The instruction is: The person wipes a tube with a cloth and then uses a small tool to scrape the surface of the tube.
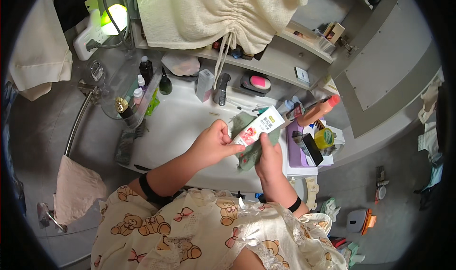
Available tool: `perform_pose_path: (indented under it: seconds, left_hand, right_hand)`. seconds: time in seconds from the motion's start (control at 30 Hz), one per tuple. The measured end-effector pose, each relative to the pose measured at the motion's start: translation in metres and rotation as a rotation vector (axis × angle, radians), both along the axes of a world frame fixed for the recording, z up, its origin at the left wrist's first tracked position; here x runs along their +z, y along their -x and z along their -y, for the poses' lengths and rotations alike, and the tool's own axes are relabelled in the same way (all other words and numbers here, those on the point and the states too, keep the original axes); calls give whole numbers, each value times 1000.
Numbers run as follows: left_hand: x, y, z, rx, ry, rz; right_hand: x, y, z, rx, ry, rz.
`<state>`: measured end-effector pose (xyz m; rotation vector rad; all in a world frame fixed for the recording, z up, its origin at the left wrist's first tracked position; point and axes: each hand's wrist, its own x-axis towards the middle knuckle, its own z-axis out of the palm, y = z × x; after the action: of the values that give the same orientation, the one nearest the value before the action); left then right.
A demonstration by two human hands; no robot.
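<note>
Over the white sink [161, 144] I hold a white toothpaste tube [259, 126] with a pink picture, tilted so its flat end points up and right. My left hand [213, 144] is closed at the tube's lower left end, thumb and fingers around the tip, which they partly hide. My right hand [270, 161] grips the tube's right side, its thumb pressed on the front. A grey-green cloth [249, 161] with small red marks lies behind the tube, against my right fingers. Whether those fingers also clasp the cloth cannot be made out.
Behind the sink's middle stand a dark faucet [222, 89] and a pale box [205, 85]. Bottles [146, 69] crowd a clear shelf at left. A purple organizer [297, 149] full of items sits at right. A cream garment [213, 16] hangs over the upper shelf.
</note>
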<state>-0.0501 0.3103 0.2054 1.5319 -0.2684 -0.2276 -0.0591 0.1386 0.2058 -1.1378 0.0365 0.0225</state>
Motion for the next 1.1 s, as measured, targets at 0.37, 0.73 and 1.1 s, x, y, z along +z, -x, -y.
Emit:
perform_pose_path:
  seconds: [0.37, 0.73, 1.1]
  left_hand:
    - [11, -8, 51, 66, 99, 1]
    - [7, 2, 55, 193, -33, 17]
    - [46, 27, 58, 63, -394, 245]
  right_hand:
    - [0, -5, 32, 174, 10, 101]
    - [-5, -9, 47, 257, 74, 11]
    - [13, -19, 35, 79, 56, 45]
